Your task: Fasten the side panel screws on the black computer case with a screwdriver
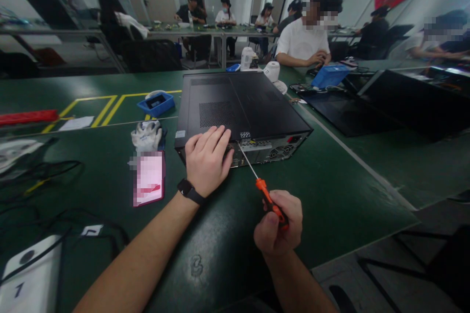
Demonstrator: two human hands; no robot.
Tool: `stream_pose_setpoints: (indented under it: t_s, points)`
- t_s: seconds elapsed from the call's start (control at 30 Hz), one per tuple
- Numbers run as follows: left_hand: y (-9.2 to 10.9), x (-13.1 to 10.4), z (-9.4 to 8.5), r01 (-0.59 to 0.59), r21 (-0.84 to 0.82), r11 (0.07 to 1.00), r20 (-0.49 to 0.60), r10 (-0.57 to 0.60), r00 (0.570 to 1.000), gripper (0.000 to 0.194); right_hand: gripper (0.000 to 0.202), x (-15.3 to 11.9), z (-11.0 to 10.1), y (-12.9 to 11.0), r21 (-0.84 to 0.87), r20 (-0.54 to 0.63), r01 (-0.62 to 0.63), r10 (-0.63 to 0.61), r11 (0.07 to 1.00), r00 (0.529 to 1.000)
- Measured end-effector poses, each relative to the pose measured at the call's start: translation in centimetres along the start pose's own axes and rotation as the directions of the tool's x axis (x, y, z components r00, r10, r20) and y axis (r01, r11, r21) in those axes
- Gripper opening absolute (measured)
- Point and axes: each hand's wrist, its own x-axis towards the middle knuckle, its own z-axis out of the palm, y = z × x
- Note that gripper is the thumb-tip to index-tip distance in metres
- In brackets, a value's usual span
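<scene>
A black desktop computer case [253, 102] lies flat on the green table, its rear panel with ports and a round fan grille facing me. My left hand [209, 159] rests on the near left edge of the case, fingers stretched over the top and thumb down by the rear panel. Wrapped in my right hand [281, 222] is a screwdriver [261, 186] with an orange and black handle. Its thin shaft points up and left, and the tip meets the rear edge of the case just right of my left hand. What the tip touches is too small to make out.
Left of the case are a blue tray [157, 103], gloves [147, 135] and a phone [150, 178]. Black cables [55, 171] and a white device [31, 274] lie farther left. Dark flat panels [348, 110] are at right. A person in a white shirt [303, 41] works across the table.
</scene>
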Motion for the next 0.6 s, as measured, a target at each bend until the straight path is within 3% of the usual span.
stream_pose_setpoints:
  t_s: [0.27, 0.43, 0.6]
  points:
    - [0.04, -0.01, -0.07, 0.005, -0.010, 1.000, 0.008, -0.005, 1.000, 0.046, 0.028, -0.72, 0.18, 0.50, -0.001, -0.067, -0.007, 0.007, 1.000, 0.998]
    - [0.07, 0.02, -0.06, 0.019, -0.022, 1.000, 0.020, -0.019, 1.000, 0.046, 0.030, -0.56, 0.35, 0.30, 0.086, -0.036, -0.027, 0.030, 0.996, 0.999]
    - [0.02, 0.03, -0.09, 0.024, -0.031, 0.999, 0.028, -0.023, 0.999, 0.046, 0.029, -0.44, 0.20, 0.14, 0.041, -0.031, -0.035, 0.036, 0.999, 0.999]
